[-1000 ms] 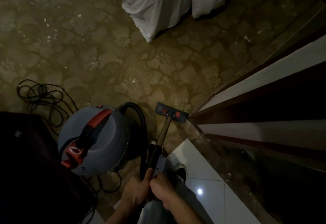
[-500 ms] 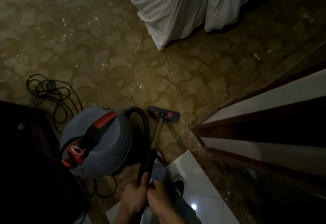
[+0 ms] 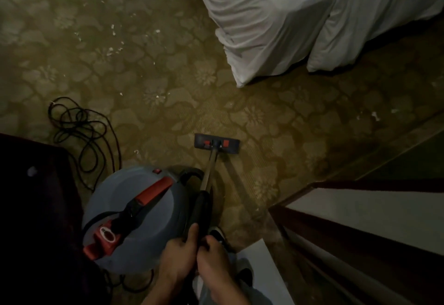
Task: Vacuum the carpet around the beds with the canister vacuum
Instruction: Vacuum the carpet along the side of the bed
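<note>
We have both hands curled round the black grip of the wand (image 3: 209,172), left hand (image 3: 177,254) and right hand (image 3: 213,259) touching, the left slightly further forward. From them the wand runs almost straight ahead to the floor head (image 3: 217,143), which sits flat on the carpet (image 3: 144,64), crosswise to the wand. The bed (image 3: 300,16) corner lies beyond the head and to our right, so we judge the next push goes forward and rightward; the canister vacuum (image 3: 134,218) sits just left of our left hand.
</note>
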`<state>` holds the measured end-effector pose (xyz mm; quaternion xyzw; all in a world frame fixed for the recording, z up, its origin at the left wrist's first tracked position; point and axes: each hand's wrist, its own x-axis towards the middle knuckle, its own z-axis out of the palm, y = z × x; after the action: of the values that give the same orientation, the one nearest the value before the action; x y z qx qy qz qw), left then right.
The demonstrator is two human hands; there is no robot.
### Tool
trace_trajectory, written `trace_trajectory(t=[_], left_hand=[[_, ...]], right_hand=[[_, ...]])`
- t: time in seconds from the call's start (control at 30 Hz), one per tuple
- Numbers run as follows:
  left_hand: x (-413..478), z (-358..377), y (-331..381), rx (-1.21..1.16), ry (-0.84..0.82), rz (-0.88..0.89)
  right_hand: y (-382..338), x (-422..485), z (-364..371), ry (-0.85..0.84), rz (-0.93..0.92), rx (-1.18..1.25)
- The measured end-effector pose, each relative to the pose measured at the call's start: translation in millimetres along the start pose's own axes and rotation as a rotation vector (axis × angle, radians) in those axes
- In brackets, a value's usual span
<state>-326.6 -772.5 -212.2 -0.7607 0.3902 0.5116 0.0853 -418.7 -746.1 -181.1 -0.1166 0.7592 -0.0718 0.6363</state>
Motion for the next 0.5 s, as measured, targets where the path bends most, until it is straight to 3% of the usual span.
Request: trace_trajectory(t=[0.17, 0.5], left_hand=[[28, -26, 31, -0.049, 0.024, -0.016], [49, -46, 75, -0.117, 0.004, -0.07]], right_hand=[[-51, 16, -1, -0.055, -0.024, -0.049], [-101, 29, -19, 0.023, -0.056, -0.049]])
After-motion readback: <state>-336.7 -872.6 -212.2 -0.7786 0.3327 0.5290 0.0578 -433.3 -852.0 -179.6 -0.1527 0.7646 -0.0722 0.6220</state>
